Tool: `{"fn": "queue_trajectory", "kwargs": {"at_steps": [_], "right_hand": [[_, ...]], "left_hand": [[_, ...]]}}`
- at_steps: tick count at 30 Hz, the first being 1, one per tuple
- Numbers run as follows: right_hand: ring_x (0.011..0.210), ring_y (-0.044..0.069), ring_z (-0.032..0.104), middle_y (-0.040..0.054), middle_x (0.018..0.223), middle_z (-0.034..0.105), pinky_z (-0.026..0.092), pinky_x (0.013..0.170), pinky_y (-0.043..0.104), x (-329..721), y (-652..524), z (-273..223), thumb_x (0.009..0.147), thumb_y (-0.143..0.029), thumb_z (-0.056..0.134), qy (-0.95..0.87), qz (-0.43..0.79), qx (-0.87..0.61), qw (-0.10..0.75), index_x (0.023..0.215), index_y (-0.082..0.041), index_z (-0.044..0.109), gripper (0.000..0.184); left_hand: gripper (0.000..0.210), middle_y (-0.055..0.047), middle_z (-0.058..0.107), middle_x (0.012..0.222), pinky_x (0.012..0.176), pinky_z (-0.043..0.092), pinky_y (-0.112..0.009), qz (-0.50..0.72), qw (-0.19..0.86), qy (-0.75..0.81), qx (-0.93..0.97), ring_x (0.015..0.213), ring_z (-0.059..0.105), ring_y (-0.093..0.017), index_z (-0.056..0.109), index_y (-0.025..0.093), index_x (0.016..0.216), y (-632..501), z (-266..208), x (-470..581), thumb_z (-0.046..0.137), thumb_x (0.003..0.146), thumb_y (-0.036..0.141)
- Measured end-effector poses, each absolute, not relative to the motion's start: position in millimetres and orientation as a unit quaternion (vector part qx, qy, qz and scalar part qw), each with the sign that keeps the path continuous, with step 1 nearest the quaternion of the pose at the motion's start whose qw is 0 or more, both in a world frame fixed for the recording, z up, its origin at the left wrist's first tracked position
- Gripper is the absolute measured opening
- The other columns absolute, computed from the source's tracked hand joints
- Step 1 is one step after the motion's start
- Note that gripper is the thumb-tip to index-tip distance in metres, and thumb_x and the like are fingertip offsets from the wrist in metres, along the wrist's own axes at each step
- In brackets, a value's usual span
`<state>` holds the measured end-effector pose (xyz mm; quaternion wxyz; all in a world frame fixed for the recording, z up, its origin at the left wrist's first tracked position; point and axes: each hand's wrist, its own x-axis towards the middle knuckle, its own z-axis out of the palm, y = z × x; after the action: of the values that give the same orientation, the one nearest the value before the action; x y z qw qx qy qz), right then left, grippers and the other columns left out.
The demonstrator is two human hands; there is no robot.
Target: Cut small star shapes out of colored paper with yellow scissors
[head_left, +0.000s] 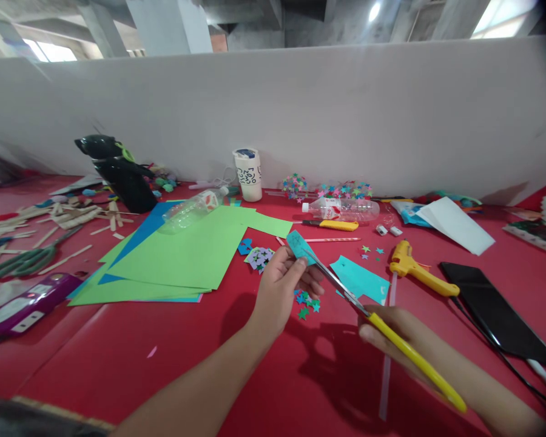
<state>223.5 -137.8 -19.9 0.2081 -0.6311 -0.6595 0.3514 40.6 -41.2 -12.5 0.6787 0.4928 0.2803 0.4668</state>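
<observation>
My left hand pinches a small piece of turquoise paper that has pencil lines drawn on it. In my right hand is a pair of scissors with yellow handles; the blade tips meet the paper's lower right edge. Part of the handle loops is hidden by the fingers. Under the paper lie several small cut-out stars in blue and green. A larger turquoise sheet with a cut edge rests just behind the scissors. Lilac paper cut-outs sit left of my left hand.
Green sheets spread at left, with a plastic bottle on top. A yellow glue gun and a phone lie at right. Behind are a cutter knife, another bottle, a white tumbler and a black flask.
</observation>
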Motion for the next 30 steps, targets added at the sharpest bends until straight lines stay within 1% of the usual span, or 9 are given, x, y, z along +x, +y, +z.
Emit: {"fn": "queue_trajectory", "kwargs": {"at_steps": [3,7,10,15,21,25,30], "right_hand": [[0.055,0.011,0.031,-0.0049,0.06,0.029,0.028,0.052,0.023,222,-135,-21,0.083,-0.054,0.037,-0.656,0.379,-0.627,0.182,0.066,-0.018,0.041,0.041],[0.055,0.011,0.03,-0.0052,0.06,0.027,0.025,0.05,0.023,222,-132,-26,0.082,-0.057,0.037,-0.648,0.394,-0.626,0.181,0.064,-0.018,0.038,0.042],[0.053,0.01,0.029,-0.0057,0.058,0.026,0.024,0.048,0.022,221,-132,-28,0.08,-0.056,0.042,-0.639,0.397,-0.629,0.197,0.062,-0.019,0.038,0.041],[0.045,0.01,0.031,-0.0046,0.05,0.032,0.023,0.044,0.023,221,-132,-21,0.073,-0.054,0.052,-0.633,0.37,-0.644,0.22,0.053,-0.018,0.042,0.043],[0.041,0.01,0.033,-0.0026,0.045,0.035,0.023,0.042,0.025,221,-130,-18,0.069,-0.057,0.054,-0.631,0.353,-0.654,0.222,0.047,-0.018,0.043,0.046],[0.042,0.01,0.032,-0.0033,0.046,0.035,0.024,0.042,0.024,223,-129,-23,0.07,-0.058,0.053,-0.632,0.354,-0.656,0.214,0.05,-0.018,0.044,0.046],[0.048,0.009,0.032,-0.0038,0.054,0.035,0.028,0.046,0.022,231,-129,-36,0.078,-0.06,0.041,-0.644,0.372,-0.64,0.193,0.061,-0.017,0.046,0.046]], "left_hand": [[0.011,0.0,0.063,0.063,0.045,0.045,-0.024,0.464,0.682,0.284,0.489,0.049,0.061,-0.014,0.046,0.017,0.08,-41,-12,40,0.05,0.08,0.028],[0.013,0.001,0.062,0.062,0.044,0.046,-0.024,0.465,0.687,0.283,0.482,0.047,0.06,-0.014,0.046,0.017,0.08,-41,-12,41,0.05,0.08,0.029],[0.013,0.001,0.062,0.062,0.043,0.045,-0.024,0.466,0.688,0.277,0.483,0.046,0.059,-0.014,0.046,0.017,0.08,-41,-12,41,0.049,0.08,0.029],[0.012,0.0,0.061,0.062,0.045,0.046,-0.024,0.461,0.685,0.273,0.493,0.046,0.058,-0.013,0.045,0.017,0.081,-40,-13,39,0.048,0.081,0.028],[0.013,0.0,0.061,0.062,0.043,0.044,-0.023,0.459,0.684,0.268,0.5,0.044,0.057,-0.012,0.045,0.016,0.083,-40,-14,39,0.047,0.082,0.029],[0.013,0.0,0.061,0.061,0.042,0.043,-0.022,0.458,0.683,0.272,0.5,0.043,0.056,-0.011,0.046,0.016,0.082,-40,-12,39,0.047,0.081,0.029],[0.013,0.001,0.061,0.059,0.04,0.041,-0.02,0.449,0.685,0.277,0.502,0.041,0.056,-0.011,0.046,0.017,0.08,-39,-9,37,0.049,0.08,0.029]]}}
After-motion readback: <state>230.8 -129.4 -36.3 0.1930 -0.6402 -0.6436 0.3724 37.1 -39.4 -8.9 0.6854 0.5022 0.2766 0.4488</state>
